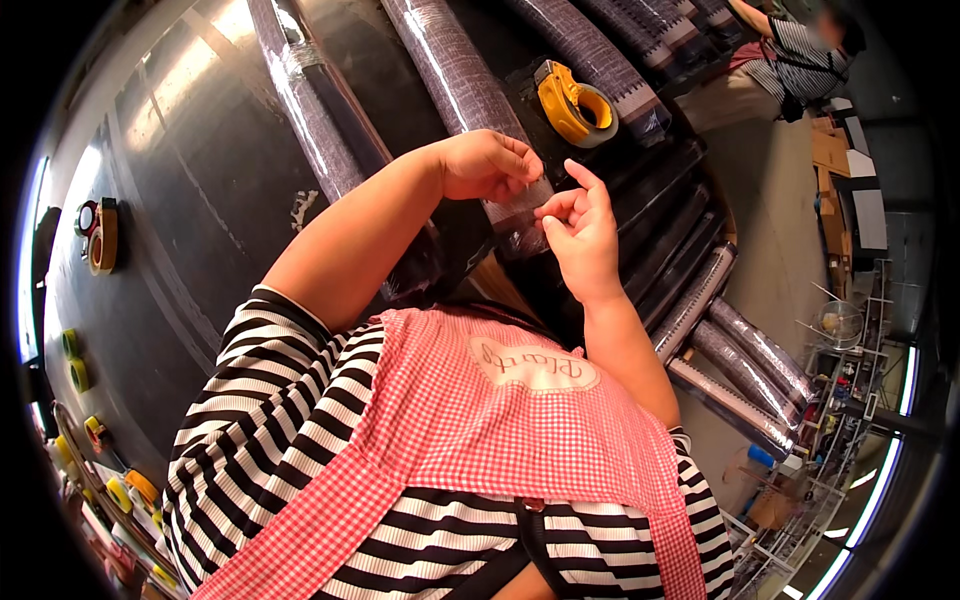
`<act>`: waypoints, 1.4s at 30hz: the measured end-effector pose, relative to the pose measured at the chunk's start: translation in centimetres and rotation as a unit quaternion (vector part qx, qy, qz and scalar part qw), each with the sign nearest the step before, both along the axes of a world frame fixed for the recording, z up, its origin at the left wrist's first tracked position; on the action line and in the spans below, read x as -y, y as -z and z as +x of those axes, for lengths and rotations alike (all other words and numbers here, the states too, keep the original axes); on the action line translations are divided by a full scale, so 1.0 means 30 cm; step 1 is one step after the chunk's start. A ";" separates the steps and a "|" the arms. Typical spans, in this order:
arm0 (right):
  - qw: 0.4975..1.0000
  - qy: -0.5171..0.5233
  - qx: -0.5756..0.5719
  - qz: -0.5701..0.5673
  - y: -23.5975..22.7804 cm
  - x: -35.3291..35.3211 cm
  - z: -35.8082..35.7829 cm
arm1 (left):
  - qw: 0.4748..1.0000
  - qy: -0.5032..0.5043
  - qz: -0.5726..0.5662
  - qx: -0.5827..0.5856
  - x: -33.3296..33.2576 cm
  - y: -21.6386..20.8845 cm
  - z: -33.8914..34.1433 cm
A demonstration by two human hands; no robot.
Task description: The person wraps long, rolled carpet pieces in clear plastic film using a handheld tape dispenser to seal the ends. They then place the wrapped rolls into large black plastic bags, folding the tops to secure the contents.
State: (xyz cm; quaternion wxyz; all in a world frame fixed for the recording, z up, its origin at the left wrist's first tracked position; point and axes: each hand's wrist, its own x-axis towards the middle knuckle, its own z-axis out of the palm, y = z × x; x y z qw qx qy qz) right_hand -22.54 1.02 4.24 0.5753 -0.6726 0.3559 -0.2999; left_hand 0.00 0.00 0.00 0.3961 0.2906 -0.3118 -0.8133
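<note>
Both hands hover over the near end of a grey-purple patterned roll [455, 75] in clear plastic wrap. My left hand [488, 165] is closed in a pinch, fingertips by the roll's edge; what it grips, if anything, is hidden. Just to its right is my right hand [585, 240], with the index finger raised and the thumb and middle finger drawn close together. Anything between them is too small to make out. Beyond my hands a yellow tape dispenser [565, 105] with a roll of tape lies on the dark surface.
Another wrapped roll [315, 110] lies to the left on the dark table [190, 200]. Tape rolls [102, 240] rest near the far left edge. More wrapped rolls [750, 360] sit at lower right. A person in a striped top [805, 55] stands at upper right, near cardboard boxes [830, 160].
</note>
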 end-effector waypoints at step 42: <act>0.972 -0.041 -0.227 -0.038 -0.047 0.034 0.012 | 0.917 -0.143 -0.170 0.331 -0.050 -0.055 -0.048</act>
